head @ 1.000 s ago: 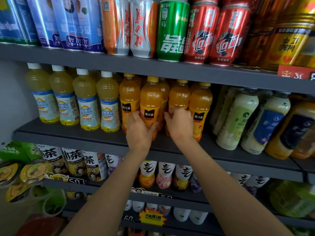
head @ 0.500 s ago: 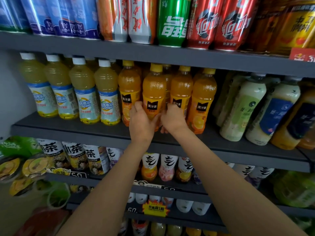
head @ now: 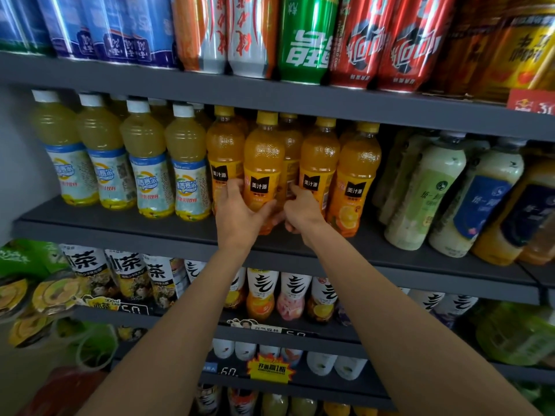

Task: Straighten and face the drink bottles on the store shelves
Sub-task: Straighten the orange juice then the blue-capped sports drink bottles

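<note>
Left hand (head: 237, 214) & right hand (head: 300, 211) both grip front orange bottle (head: 263, 163), label facing out. Bottle stands on middle shelf (head: 120, 232), yellow bottles (head: 144, 163) to its left.

Single head-worn wide-angle view, close to the shelves (head: 270, 97), facing forward and slightly down; both hands' grip on the orange bottle (head: 262, 172) near centre, cans above, lower shelves beneath.

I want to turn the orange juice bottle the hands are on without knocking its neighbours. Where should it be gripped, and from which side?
Grip the orange juice bottle low on its labelled body, from the open shelf front, as the left hand and right hand do. Neighbouring bottles crowd both sides and the upper shelf sits just over the cap, so a top grasp looks cramped.
</note>
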Motion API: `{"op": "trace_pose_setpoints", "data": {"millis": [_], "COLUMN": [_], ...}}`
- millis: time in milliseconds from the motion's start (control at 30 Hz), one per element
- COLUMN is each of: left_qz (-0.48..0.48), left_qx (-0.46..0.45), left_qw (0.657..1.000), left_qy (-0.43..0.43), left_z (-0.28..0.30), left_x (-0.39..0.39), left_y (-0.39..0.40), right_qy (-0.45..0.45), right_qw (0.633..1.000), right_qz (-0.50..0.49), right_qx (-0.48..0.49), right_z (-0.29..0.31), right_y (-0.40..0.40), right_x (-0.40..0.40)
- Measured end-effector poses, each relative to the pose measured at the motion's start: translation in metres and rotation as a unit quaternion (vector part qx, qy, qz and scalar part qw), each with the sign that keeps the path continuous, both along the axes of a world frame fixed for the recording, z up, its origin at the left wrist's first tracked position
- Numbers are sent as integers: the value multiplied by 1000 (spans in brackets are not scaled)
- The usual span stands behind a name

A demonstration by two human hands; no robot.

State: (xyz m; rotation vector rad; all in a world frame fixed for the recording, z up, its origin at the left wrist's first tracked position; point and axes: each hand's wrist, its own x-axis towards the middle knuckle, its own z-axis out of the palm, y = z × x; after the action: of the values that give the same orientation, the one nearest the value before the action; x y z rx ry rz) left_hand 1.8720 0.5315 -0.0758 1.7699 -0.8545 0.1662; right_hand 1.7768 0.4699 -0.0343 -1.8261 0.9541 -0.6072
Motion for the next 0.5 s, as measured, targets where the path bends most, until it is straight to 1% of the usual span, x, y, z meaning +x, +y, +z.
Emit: {"op": "trace_pose_setpoints", "data": {"millis": [67, 233, 367, 500], "left_qz": [-2, -11, 7, 8], "left_qx": [-7, -41, -40, -41], "left_qw": [1000, 999, 999, 999], "left_qy": [4, 20, 4, 2], "left_z": [-2, -6, -8, -9], "left_x": [-1, 2, 6, 10], "left_y": [0, 1, 12, 20], "right_qy": [-5, 33, 90, 165], "right_qw": [1000, 996, 974, 941], "right_qz": [-9, -71, -147, -177], "right_qx": [-7, -39, -145, -235], "right_z": [1, -3, -5, -12], "right_y": [-2, -3, -2, 2], "right_x": [-1, 25, 33, 42]}}
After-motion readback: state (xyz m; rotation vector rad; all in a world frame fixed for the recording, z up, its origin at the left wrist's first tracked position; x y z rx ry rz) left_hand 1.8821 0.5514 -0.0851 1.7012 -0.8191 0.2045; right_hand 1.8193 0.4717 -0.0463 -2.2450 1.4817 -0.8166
